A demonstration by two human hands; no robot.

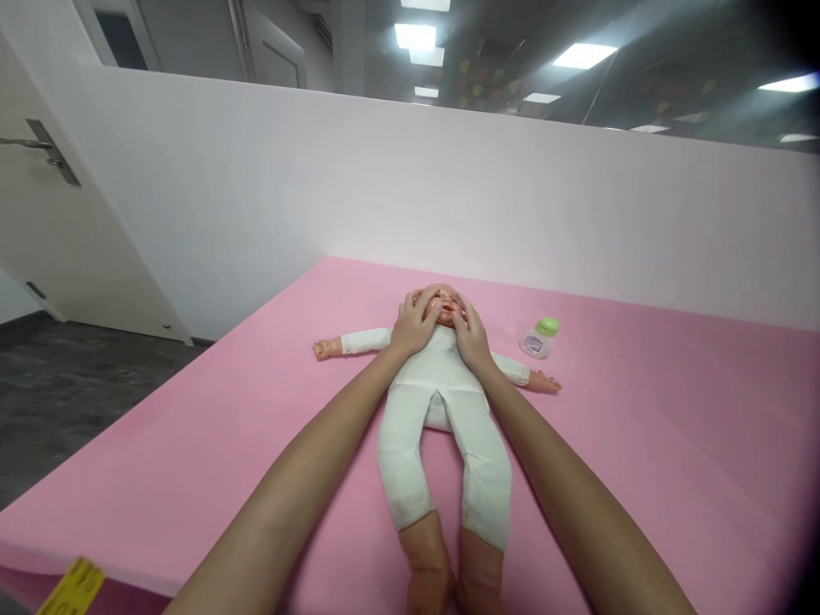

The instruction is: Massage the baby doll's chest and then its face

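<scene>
A doll [442, 401] in white clothes lies face up on the pink tabletop [672, 444]. The left hand [415, 323] and right hand [471, 335] rest open on its face, fingers spread, gripping nothing. A small green-capped bottle [539, 338] stands near the doll's arm.

The hands [442, 329] hide most of the doll's head [444, 301].

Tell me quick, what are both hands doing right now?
Left hand: open, fingers spread on the doll's head, gripping nothing.
Right hand: open, resting flat on the other side of the doll's head.
</scene>
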